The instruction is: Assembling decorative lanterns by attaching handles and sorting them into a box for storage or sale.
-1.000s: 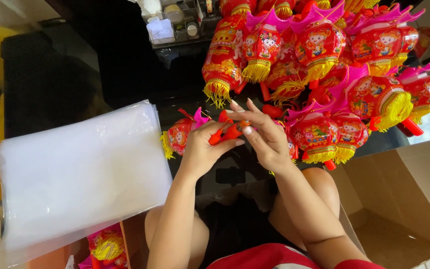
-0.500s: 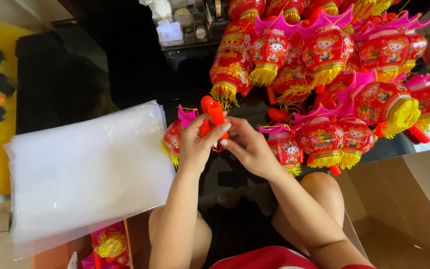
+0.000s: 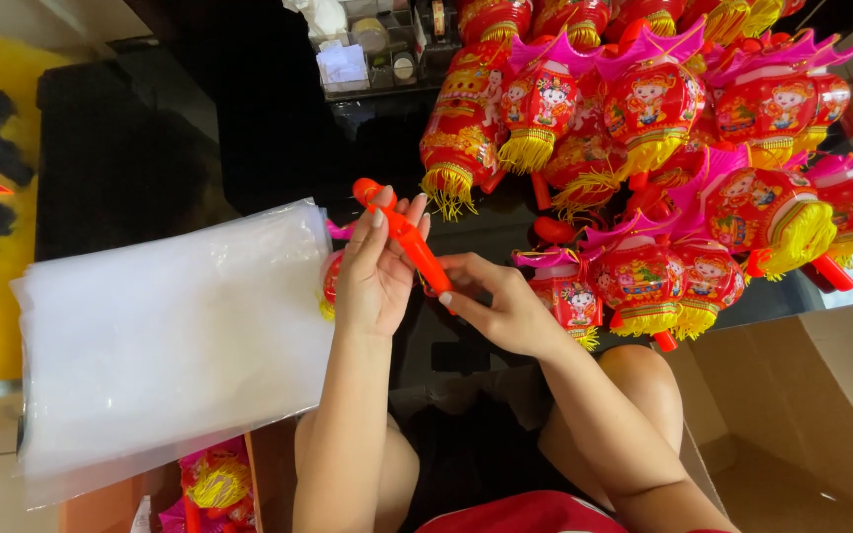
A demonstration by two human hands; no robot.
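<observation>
My left hand [image 3: 372, 271] and my right hand [image 3: 501, 306] together hold an orange-red plastic stick [image 3: 407, 237], the handle of a toy lantern. The stick points up and left from between my fingers. A small red lantern [image 3: 331, 279] with a yellow tassel is mostly hidden behind my left palm. Both hands are raised over my lap, just right of the stack of clear plastic bags [image 3: 165, 341].
A heap of red and pink lanterns with yellow tassels [image 3: 663, 128] fills the upper right. An open cardboard box [image 3: 802, 415] sits at the lower right. More lanterns lie in a box at the bottom left [image 3: 214, 484]. A dark shelf with small jars [image 3: 377, 49] is at the top.
The stick has turned from lying across my fingers to pointing up and left. My hands have moved apart along it, and the lantern has dropped behind my left palm.
</observation>
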